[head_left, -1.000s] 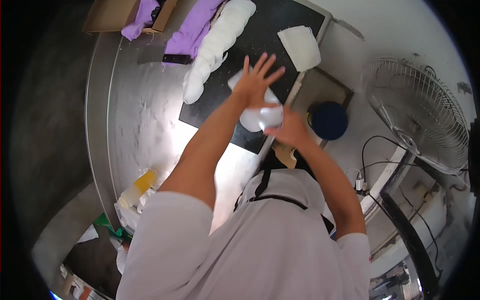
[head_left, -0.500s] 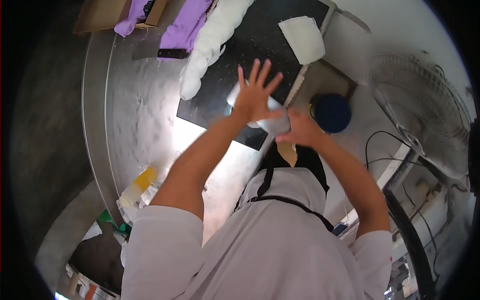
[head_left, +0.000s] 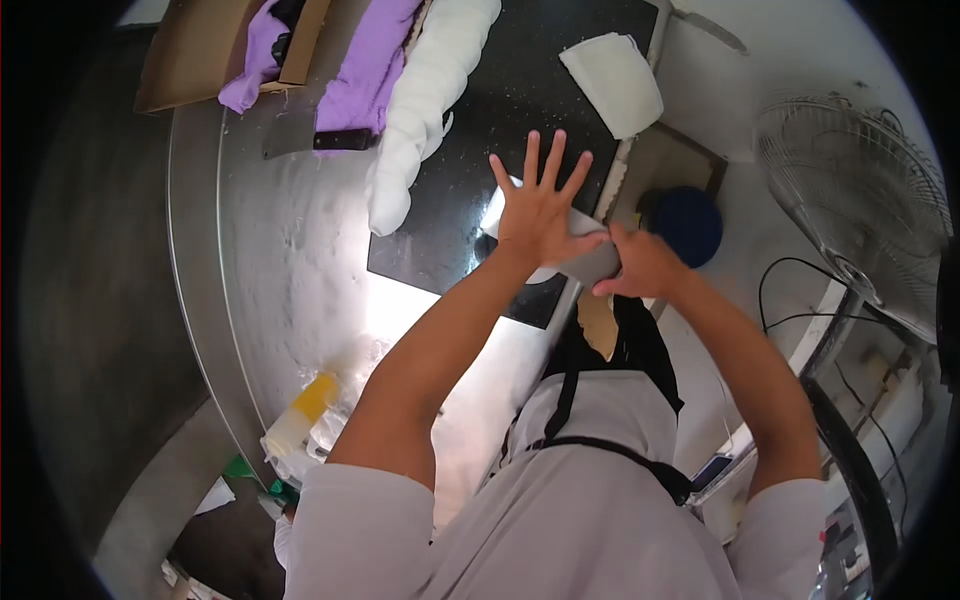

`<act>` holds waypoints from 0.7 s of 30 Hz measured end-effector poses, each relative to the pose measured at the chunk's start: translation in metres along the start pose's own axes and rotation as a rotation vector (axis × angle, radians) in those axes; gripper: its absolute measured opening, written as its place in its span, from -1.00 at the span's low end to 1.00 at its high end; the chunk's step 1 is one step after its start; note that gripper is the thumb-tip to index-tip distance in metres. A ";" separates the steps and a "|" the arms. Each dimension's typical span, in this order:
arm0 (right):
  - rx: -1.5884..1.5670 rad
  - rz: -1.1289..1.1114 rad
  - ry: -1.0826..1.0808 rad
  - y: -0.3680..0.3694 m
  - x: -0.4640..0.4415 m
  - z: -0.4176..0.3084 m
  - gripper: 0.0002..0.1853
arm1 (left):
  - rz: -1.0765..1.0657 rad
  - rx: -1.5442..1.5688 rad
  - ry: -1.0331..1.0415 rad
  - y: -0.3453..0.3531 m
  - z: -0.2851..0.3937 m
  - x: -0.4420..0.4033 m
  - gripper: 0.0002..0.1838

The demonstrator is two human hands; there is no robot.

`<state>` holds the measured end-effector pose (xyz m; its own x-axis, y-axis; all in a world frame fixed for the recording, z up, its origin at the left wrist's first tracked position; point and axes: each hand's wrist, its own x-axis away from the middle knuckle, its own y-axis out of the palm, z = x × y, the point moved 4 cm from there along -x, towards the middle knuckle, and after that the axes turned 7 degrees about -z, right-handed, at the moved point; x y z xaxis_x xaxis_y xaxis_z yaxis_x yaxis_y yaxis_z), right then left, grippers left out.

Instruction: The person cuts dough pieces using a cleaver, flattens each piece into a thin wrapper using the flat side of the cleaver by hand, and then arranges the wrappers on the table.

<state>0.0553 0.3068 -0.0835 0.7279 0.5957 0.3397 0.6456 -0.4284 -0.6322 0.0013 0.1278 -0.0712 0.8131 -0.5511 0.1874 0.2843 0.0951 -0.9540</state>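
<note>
My left hand (head_left: 542, 222), fingers spread, lies flat over a piece of white dough (head_left: 592, 262) on the black board (head_left: 455, 245). The dough reaches past the board's near edge, where my right hand (head_left: 648, 262) grips its end between thumb and fingers. Part of the dough is hidden under my left palm. A long twisted roll of the same white dough (head_left: 425, 110) lies along the left side of the board.
A dark-handled knife (head_left: 343, 140) rests by a purple cloth (head_left: 365, 70) and a cardboard box (head_left: 195, 55). A folded off-white cloth (head_left: 612, 85) lies at the board's far right. Beside the table are a blue-lidded bucket (head_left: 686, 227) and a fan (head_left: 850, 190). A yellow-marked bottle (head_left: 305, 405) stands at left.
The whole view has shifted, so most things sit lower and further right. My left hand stays spread on the dough, and my right hand keeps hold of its end.
</note>
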 end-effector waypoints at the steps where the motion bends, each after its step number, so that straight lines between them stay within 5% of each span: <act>1: 0.036 0.062 -0.086 -0.002 0.005 -0.009 -0.12 | 0.073 -0.005 -0.049 -0.003 -0.005 -0.004 0.24; 3: 0.032 -0.123 0.075 -0.029 -0.020 -0.005 -0.13 | 0.179 0.004 -0.149 -0.013 -0.012 -0.004 0.23; 6: 0.132 -0.163 0.018 -0.050 -0.042 -0.014 -0.12 | 0.205 -0.029 -0.237 -0.019 -0.025 -0.009 0.25; 12: -0.035 -0.145 0.062 -0.030 -0.019 0.003 -0.12 | 0.162 -0.069 -0.092 -0.004 -0.005 -0.008 0.25; 18: 0.126 0.046 -0.180 -0.047 -0.028 -0.013 -0.12 | 0.248 -0.046 -0.065 -0.015 -0.027 -0.024 0.20; 21: 0.050 -0.139 0.057 -0.002 0.001 -0.020 -0.06 | 0.089 -0.058 0.073 -0.002 -0.018 0.014 0.16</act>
<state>0.0594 0.2941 -0.0680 0.6453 0.6069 0.4640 0.7296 -0.3094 -0.6099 0.0027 0.1051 -0.0706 0.7940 -0.6019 0.0856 0.1811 0.0999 -0.9784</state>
